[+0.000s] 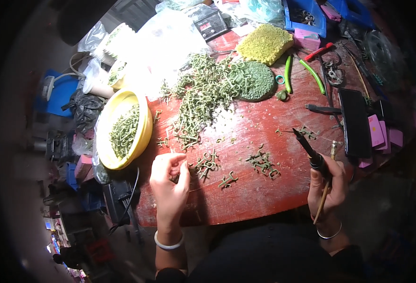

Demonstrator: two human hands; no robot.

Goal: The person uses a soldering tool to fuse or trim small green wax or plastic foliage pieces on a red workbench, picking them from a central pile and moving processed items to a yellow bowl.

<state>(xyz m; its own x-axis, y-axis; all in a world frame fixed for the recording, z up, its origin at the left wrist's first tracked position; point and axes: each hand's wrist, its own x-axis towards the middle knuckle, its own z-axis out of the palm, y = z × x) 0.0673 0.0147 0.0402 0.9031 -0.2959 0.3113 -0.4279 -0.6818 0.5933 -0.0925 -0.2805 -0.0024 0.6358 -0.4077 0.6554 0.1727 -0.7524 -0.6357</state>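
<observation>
My right hand [328,184] grips a black pen-like tool with a thin metal tip, probably an electric wax pen [310,152]. A slim wooden-handled brush [324,198] is tucked in the same hand. Over the near left of the red table [264,198], my left hand [171,177] has its fingers curled in; whether they pinch a small piece is hidden. Beside it lies a small cluster of green wax pieces [208,164]. One separate green piece [228,179] and another cluster [264,162] lie between the hands. Behind them spreads a large heap of similar pieces [204,95].
At left, a tilted yellow bowl [145,131] holds more green pieces. A round green textured pad [261,83] and yellow sponge-like block [264,44] stand behind. Green-handled pliers [312,76], a black phone [354,122] and pink blocks [377,132] line the right. A digital-display box [209,26] sits at the back.
</observation>
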